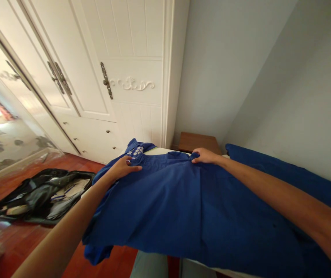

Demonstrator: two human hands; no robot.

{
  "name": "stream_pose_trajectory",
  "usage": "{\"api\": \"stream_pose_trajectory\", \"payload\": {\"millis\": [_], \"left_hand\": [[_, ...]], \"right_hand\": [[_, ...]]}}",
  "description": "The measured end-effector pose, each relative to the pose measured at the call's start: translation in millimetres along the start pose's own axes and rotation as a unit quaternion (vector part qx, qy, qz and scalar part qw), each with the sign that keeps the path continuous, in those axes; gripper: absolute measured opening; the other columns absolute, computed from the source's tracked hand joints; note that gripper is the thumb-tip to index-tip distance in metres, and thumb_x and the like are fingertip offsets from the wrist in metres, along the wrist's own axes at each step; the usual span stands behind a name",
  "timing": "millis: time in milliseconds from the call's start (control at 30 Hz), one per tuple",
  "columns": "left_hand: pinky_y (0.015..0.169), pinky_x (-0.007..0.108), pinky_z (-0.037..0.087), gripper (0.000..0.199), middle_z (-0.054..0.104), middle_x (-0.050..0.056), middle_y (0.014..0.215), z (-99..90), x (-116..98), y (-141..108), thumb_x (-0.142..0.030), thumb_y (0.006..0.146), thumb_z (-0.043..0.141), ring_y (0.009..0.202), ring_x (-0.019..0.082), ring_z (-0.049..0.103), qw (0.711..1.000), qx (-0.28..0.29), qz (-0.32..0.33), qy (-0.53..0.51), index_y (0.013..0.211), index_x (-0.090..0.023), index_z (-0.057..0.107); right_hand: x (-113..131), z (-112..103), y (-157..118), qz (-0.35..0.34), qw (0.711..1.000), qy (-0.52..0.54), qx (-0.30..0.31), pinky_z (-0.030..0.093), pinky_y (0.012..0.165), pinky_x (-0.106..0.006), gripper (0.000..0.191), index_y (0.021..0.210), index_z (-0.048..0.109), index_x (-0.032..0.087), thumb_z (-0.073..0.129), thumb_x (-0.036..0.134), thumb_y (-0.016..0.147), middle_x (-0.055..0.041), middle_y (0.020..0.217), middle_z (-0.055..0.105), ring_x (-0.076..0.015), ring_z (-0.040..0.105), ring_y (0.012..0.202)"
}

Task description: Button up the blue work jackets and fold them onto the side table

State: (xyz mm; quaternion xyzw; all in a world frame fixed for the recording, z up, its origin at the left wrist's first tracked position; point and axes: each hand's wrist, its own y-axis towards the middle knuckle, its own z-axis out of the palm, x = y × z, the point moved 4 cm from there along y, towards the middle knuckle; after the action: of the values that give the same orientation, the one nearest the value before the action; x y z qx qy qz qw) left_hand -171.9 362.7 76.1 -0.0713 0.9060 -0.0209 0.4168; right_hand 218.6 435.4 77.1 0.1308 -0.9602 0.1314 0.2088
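Note:
A large blue garment with a gathered, elastic-looking edge lies spread in front of me; its exact kind is unclear. On the gathered edge's left side rests my left hand, open, with thumb stretched out apart from the fingers. My right hand is closed, pinching a bunched bit of the same edge between thumb and fingers. Just beyond my left hand, a blue cloth with a white dotted pattern shows. The garment's left side hangs down over the edge of the pale surface under it.
A blue pillow-like item lies against the wall at right. Behind stands a brown wooden nightstand. A white wardrobe fills the back left. An open black suitcase holding clothes lies on the red floor.

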Motion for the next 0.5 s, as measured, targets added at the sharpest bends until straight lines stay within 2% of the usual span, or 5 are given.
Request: {"api": "stream_pose_trajectory", "payload": {"millis": [100, 233, 300, 400, 500], "left_hand": [[0.085, 0.039, 0.052, 0.074, 0.071, 0.017, 0.104, 8.5, -10.0, 22.2, -0.053, 0.050, 0.082, 0.097, 0.031, 0.067, 0.999, 0.021, 0.014, -0.044, 0.108, -0.010, 0.066], [0.066, 0.034, 0.051, 0.057, 0.070, 0.006, 0.072, 10.5, -20.1, 30.8, -0.068, 0.068, 0.064, 0.068, 0.023, 0.066, 0.994, 0.018, 0.028, -0.108, 0.087, -0.014, 0.069], [0.069, 0.034, 0.051, 0.055, 0.067, 0.007, 0.066, 12.7, -23.1, 37.7, -0.069, 0.074, 0.055, 0.071, 0.025, 0.066, 0.998, -0.003, 0.028, -0.063, 0.076, -0.016, 0.069], [0.083, 0.038, 0.049, 0.056, 0.068, 0.012, 0.070, 19.4, -24.7, 50.3, -0.066, 0.080, 0.046, 0.090, 0.033, 0.067, 1.000, -0.005, -0.005, 0.025, 0.062, -0.017, 0.066], [0.083, 0.041, 0.050, 0.063, 0.069, 0.016, 0.074, 14.6, -27.1, 48.2, -0.069, 0.082, 0.040, 0.092, 0.035, 0.066, 0.999, -0.005, -0.023, 0.043, 0.064, -0.015, 0.067]], "right_hand": [[-4.0, -13.8, 2.9, -0.018, 0.999, -0.001, -0.027, 0.045, 0.082, -0.023, 0.027, 0.101, 0.068, 0.010, 0.064, 0.031, 0.085, -0.0083, 0.105, 0.069, -0.0184, 0.063, 0.094], [-10.7, -18.4, 11.3, -0.048, 0.997, -0.015, -0.051, 0.044, 0.093, -0.022, 0.025, 0.111, 0.068, 0.013, 0.059, 0.024, 0.089, -0.0076, 0.116, 0.066, -0.0166, 0.062, 0.105], [-13.4, -7.8, 15.4, -0.035, 0.997, -0.030, -0.056, 0.042, 0.098, -0.024, 0.027, 0.115, 0.066, 0.013, 0.058, 0.021, 0.090, -0.0094, 0.122, 0.063, -0.0181, 0.059, 0.111], [-14.8, 10.2, 15.9, 0.000, 0.996, -0.039, -0.076, 0.042, 0.101, -0.027, 0.033, 0.121, 0.062, 0.011, 0.055, 0.026, 0.093, -0.0137, 0.127, 0.059, -0.0208, 0.057, 0.116], [-16.0, 9.7, 5.1, 0.016, 0.991, -0.044, -0.125, 0.040, 0.103, -0.028, 0.039, 0.126, 0.057, 0.010, 0.045, 0.035, 0.099, -0.0153, 0.129, 0.056, -0.0204, 0.054, 0.118]]}}
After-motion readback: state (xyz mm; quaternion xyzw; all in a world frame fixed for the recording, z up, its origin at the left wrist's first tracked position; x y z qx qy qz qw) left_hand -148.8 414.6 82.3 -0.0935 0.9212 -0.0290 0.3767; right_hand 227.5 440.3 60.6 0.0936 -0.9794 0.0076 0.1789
